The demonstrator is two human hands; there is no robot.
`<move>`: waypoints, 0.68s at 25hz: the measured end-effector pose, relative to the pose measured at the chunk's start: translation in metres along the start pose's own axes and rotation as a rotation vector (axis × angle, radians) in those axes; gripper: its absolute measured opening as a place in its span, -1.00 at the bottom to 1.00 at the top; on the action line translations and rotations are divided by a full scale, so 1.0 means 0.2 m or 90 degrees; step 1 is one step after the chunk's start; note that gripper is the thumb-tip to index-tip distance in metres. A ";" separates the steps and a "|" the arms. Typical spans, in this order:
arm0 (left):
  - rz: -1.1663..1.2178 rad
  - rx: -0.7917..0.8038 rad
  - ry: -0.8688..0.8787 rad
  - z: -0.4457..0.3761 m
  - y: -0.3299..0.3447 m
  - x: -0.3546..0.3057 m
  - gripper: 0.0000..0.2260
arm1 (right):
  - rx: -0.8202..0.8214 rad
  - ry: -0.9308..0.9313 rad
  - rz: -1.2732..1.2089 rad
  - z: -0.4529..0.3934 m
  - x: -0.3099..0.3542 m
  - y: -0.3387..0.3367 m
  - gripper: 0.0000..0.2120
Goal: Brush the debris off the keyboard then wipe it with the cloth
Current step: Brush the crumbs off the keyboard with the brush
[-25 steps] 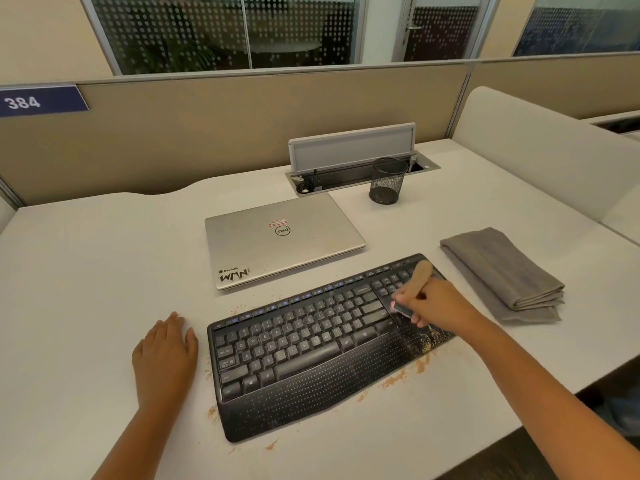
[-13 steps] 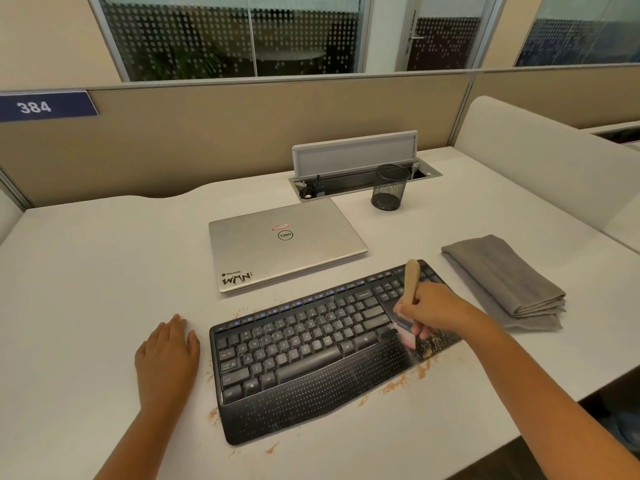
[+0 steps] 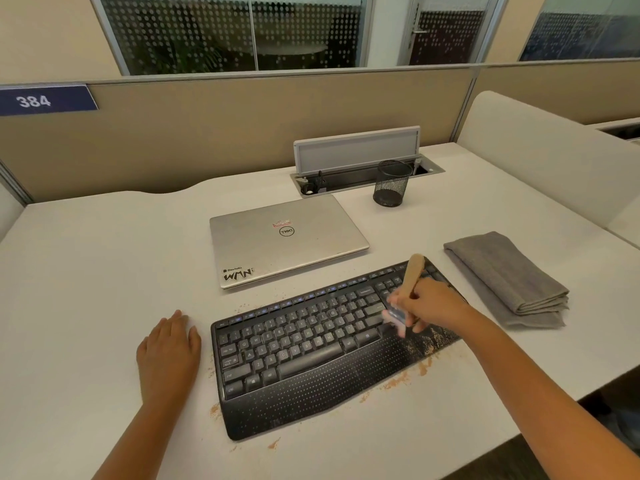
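Note:
A black keyboard point(image 3: 311, 351) lies on the white desk point(image 3: 104, 271) in front of me. My right hand point(image 3: 433, 306) grips a wooden-handled brush point(image 3: 414, 271), its blurred bristles on the keys at the keyboard's right side. Orange-brown debris point(image 3: 433, 344) sits on the right palm rest and on the desk along the front edge point(image 3: 398, 381). My left hand point(image 3: 169, 351) rests flat on the desk just left of the keyboard. A folded grey cloth point(image 3: 505, 275) lies to the right of the keyboard.
A shut silver laptop point(image 3: 284, 240) lies behind the keyboard. A black mesh pen cup point(image 3: 393, 183) stands by an open cable tray point(image 3: 360, 168) at the back. Beige partitions point(image 3: 242, 133) close off the desk behind and at the right.
The brush swept down toward the right palm rest, then came back up and leftward onto the keys. The left hand stayed put. The camera shifted slightly.

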State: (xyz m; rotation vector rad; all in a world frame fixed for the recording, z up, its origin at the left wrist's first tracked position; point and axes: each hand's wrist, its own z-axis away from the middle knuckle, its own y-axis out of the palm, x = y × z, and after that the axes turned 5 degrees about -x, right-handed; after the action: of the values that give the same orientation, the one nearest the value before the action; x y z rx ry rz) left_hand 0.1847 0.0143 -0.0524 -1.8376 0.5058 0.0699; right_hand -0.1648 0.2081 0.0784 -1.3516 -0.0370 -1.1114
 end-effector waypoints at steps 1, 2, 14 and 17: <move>-0.002 0.001 0.001 0.00 0.00 0.00 -0.69 | 0.044 0.009 0.027 0.01 -0.01 -0.01 -0.73; -0.001 -0.002 0.004 0.00 0.01 0.00 -0.69 | 0.062 0.012 0.041 0.00 -0.01 -0.04 -0.74; 0.008 -0.018 0.010 0.00 -0.01 -0.01 -0.70 | -0.137 -0.010 -0.027 -0.07 -0.01 -0.04 -0.76; 0.013 -0.012 0.006 0.00 -0.02 -0.02 -0.69 | -0.012 0.023 0.041 -0.05 -0.03 -0.04 -0.79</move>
State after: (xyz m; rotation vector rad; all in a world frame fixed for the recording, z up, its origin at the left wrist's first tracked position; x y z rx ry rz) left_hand 0.1832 0.0170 -0.0485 -1.8514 0.5323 0.0798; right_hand -0.1785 0.2064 0.0771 -1.3407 0.0430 -1.0836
